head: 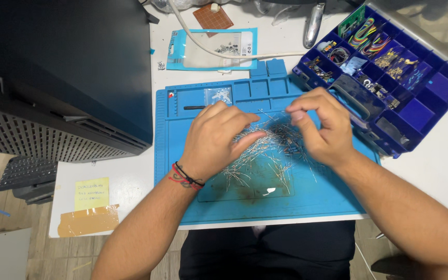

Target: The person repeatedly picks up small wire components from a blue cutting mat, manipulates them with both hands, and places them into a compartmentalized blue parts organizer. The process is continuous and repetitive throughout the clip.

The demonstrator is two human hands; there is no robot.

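A loose pile of small wire-leaded resistors [273, 155] lies spread over the middle of a blue work mat [307, 199]. My left hand [216, 137], with red and black cords on its wrist, rests palm down on the left side of the pile, its fingers stretched flat across the parts. My right hand [322, 124] hovers over the pile's right side with fingers curled and thumb near the fingertips in a pinch; whether a resistor is caught there is not visible.
A blue compartment box [442, 85] with coloured wires and small parts stands open at the right. A large black case [63, 67] fills the left. A clear-and-blue parts bag [211, 49], a white cable [234, 54] and a yellow sticky note [92, 193] lie on the white table.
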